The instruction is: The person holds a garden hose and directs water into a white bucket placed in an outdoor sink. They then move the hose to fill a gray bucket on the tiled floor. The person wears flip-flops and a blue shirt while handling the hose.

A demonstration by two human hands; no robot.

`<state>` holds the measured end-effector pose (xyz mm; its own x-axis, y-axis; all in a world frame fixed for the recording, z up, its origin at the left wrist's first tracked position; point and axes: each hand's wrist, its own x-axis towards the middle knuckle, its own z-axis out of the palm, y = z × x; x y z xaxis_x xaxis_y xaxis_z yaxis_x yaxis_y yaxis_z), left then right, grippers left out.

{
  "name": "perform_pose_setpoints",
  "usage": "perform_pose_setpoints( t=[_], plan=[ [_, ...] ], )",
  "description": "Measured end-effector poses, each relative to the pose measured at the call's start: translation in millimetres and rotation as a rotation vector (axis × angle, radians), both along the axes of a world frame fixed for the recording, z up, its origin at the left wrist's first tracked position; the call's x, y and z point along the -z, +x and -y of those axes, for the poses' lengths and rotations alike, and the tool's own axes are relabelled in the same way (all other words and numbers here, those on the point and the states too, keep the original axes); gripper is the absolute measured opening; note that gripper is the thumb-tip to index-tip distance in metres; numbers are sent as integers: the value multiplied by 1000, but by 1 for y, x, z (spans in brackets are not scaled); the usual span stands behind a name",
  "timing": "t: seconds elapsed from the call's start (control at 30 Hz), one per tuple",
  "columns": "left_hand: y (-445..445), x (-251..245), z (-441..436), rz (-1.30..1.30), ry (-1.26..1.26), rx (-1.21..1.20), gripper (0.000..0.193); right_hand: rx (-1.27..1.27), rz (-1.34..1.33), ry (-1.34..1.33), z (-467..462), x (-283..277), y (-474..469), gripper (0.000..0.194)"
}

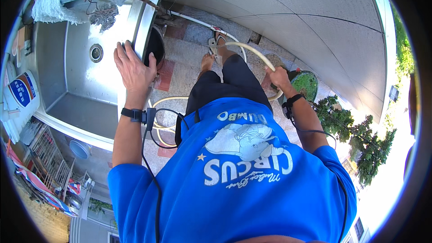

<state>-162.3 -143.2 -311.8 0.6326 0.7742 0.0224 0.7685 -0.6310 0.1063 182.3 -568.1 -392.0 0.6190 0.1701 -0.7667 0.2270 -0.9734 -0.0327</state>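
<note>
My left hand (pixel 133 71) rests palm down on the front rim of a stainless steel sink (pixel 121 108), thumb spread apart. My right hand (pixel 279 77) grips a cream-coloured hose (pixel 256 53). The hose's free end points at my feet, and what looks like clear water comes from it. One foot (pixel 221 38) wears a flip-flop. The other foot (pixel 207 62) looks bare, beside a light flip-flop (pixel 212 45). Inside the sink are a drain (pixel 96 53) and a grey scouring tangle (pixel 104 17).
A dark bucket (pixel 156 45) stands by the sink. A white pipe (pixel 192 19) with a red-handled valve runs along the wall (pixel 287 6). Hose loops (pixel 165 101) lie on the tiled floor. A green-filled container (pixel 304 85) and a leafy plant (pixel 337 118) stand right. A white plastic tub (pixel 22 91) sits left.
</note>
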Motion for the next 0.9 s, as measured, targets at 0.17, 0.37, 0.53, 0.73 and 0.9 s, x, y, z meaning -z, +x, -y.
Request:
perform_pose_setpoints(
  t=[0.17, 0.37, 0.53, 0.73, 0.9],
  plan=[
    [-2, 0, 3, -3, -54, -4, 87, 38, -37, -45, 7, 4, 10, 70],
    [2, 2, 0, -29, -10, 9, 88, -58, 70, 62, 14, 2, 1, 65],
    [5, 4, 0, -53, 2, 6, 88, 90, -20, 63, 18, 9, 5, 64],
    [4, 2, 0, -37, -6, 22, 89, -32, 8, 112, 25, 2, 0, 55],
    [5, 3, 2, -34, 6, -18, 87, -77, -36, 14, 14, 5, 13, 51]
  ],
)
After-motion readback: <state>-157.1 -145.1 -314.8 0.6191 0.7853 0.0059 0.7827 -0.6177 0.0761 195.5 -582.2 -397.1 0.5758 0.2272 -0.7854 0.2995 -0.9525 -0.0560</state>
